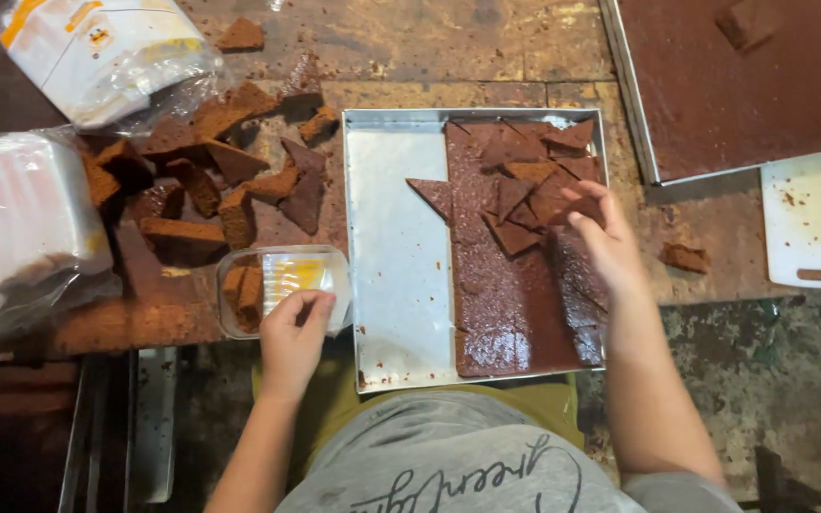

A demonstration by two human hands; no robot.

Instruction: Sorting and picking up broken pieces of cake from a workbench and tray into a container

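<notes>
A square metal tray [396,285] in front of me holds brown cake [510,304] on its right half, cut into triangular pieces at the far end. My right hand [605,237] reaches into the tray and pinches one cut cake piece [572,207] with its fingertips. My left hand [296,332] rests on the near edge of a small clear plastic box [282,285] left of the tray, fingers curled on it. The box holds cake pieces on its left side and a yellow-and-white paper insert.
A heap of cut cake pieces [211,180] lies on the worn table at the left. Stacks of plastic containers in bags [21,218] and a printed bag [106,52] sit far left. A second tray of uncut cake [743,85] and a white cutting board [814,228] stand at the right.
</notes>
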